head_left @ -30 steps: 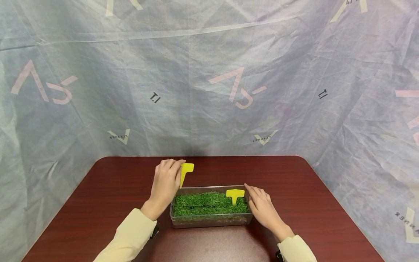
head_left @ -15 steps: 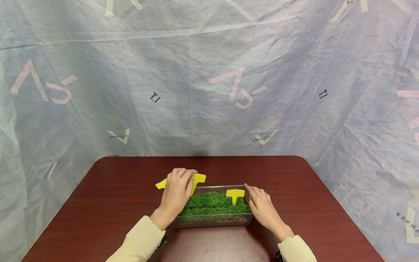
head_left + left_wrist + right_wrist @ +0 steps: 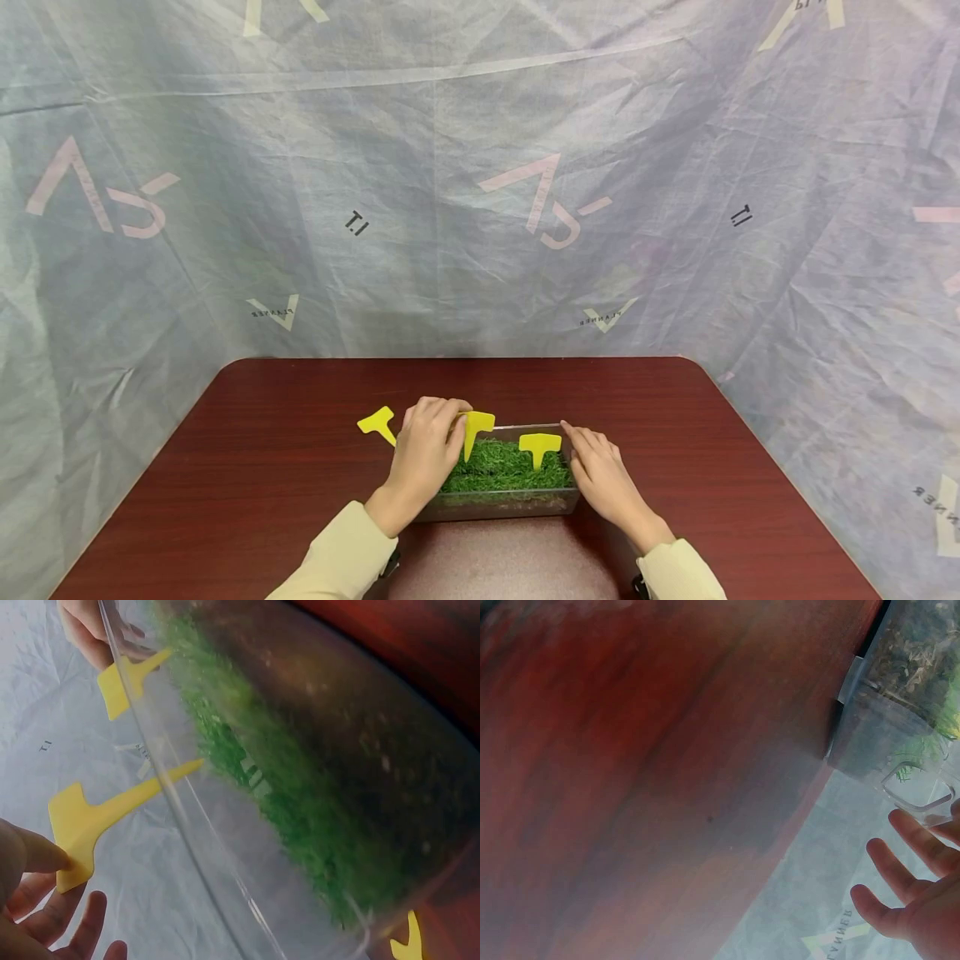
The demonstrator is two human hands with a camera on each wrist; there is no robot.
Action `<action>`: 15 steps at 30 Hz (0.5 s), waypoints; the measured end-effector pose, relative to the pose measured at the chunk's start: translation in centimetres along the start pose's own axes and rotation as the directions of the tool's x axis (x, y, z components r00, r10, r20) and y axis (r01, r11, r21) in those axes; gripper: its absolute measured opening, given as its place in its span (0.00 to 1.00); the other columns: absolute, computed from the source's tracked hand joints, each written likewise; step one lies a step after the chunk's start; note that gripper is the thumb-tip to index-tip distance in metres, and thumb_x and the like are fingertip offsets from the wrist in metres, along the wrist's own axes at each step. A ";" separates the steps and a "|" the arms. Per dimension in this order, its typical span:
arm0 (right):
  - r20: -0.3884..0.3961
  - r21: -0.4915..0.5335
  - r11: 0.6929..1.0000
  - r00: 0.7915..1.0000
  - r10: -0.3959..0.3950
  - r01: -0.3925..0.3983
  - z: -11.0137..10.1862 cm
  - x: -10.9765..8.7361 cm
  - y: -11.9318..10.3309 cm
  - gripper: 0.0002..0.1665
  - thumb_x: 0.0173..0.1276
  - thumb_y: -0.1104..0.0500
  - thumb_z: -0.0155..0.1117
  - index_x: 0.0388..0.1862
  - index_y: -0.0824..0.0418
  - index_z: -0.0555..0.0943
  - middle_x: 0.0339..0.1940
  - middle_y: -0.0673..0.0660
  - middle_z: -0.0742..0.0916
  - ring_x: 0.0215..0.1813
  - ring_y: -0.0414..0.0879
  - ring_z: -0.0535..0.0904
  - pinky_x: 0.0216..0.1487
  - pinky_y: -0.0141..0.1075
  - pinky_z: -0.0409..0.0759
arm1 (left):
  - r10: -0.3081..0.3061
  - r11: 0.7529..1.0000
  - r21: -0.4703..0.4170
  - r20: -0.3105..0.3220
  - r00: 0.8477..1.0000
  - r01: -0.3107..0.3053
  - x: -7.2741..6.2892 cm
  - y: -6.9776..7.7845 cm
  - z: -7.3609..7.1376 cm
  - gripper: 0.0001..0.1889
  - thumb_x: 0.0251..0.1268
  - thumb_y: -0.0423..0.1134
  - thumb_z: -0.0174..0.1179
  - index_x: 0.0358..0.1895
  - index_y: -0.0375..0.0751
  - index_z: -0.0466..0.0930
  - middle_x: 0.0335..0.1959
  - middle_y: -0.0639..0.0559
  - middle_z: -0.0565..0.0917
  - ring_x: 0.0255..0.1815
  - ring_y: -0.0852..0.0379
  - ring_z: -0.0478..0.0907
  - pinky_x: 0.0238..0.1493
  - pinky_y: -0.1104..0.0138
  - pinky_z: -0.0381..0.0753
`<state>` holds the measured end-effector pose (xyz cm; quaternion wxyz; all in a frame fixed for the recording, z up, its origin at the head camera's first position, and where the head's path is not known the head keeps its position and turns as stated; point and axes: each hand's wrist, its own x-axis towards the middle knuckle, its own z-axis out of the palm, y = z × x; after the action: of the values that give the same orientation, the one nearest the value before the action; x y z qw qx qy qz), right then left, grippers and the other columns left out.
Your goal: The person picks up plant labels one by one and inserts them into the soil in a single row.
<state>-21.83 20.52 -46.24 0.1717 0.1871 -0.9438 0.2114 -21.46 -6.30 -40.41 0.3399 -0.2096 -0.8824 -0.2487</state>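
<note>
My left hand (image 3: 425, 450) pinches a yellow T-shaped plant label (image 3: 478, 427) by one side of its head. The label's pointed tip hangs down close over the green grass (image 3: 498, 477) in a clear plastic box (image 3: 502, 507). In the left wrist view, thumb and fingers meet on the head of this label (image 3: 75, 844), and its tip shows at the grass line. A second yellow plant label (image 3: 539, 442) stands upright in the grass at the right end. My right hand (image 3: 606, 477) rests at the box's right end, its fingers extended along the rim.
A third yellow plant label (image 3: 378, 422) lies on the dark red table (image 3: 262, 467), behind and left of the box, its tip hidden by the left hand. Grey printed cloth (image 3: 435, 250) hangs around the table's back and sides.
My left hand has moved right with its plant label, from the box's left end to over the grass. This uncovers the label on the table. The right hand has stayed in place.
</note>
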 end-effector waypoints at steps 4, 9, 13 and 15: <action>-0.001 0.001 1.000 1.000 -0.004 0.004 0.0 0.0 0.0 0.28 0.66 0.65 0.49 0.66 0.60 0.66 0.55 0.59 0.78 0.57 0.54 0.71 0.56 0.56 0.65 | -0.005 1.000 -0.022 0.011 1.000 0.006 -0.2 0.4 0.3 0.06 0.60 0.35 0.59 0.38 0.50 0.81 0.32 0.59 0.83 0.40 0.57 0.75 0.48 0.56 0.74; 0.005 0.008 1.000 1.000 -0.003 0.003 0.0 -0.1 0.0 0.28 0.66 0.65 0.49 0.66 0.60 0.65 0.56 0.59 0.78 0.58 0.55 0.71 0.56 0.57 0.64 | -0.013 0.999 -0.040 0.021 1.000 0.014 -0.4 0.7 0.8 0.05 0.60 0.36 0.60 0.38 0.50 0.80 0.30 0.60 0.83 0.38 0.58 0.75 0.46 0.58 0.73; 0.008 0.008 1.000 1.000 -0.002 0.002 0.0 -0.1 0.0 0.28 0.67 0.64 0.49 0.67 0.60 0.65 0.56 0.59 0.78 0.58 0.55 0.70 0.57 0.57 0.64 | -0.014 0.999 -0.041 0.021 1.000 0.015 -0.6 0.8 1.2 0.05 0.59 0.36 0.60 0.37 0.51 0.80 0.29 0.61 0.83 0.36 0.59 0.74 0.45 0.59 0.74; 0.008 0.007 1.000 1.000 -0.002 0.002 0.0 -0.1 0.0 0.28 0.67 0.64 0.49 0.67 0.60 0.65 0.56 0.59 0.78 0.58 0.55 0.70 0.56 0.57 0.64 | -0.017 0.999 -0.047 0.023 1.000 0.018 -0.7 0.9 1.4 0.05 0.59 0.36 0.60 0.37 0.51 0.80 0.28 0.61 0.83 0.35 0.60 0.74 0.44 0.59 0.74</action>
<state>-21.77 20.56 -46.29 0.1677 0.1893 -0.9435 0.2140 -21.18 -4.93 -41.55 0.3228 -0.2125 -0.8819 -0.2701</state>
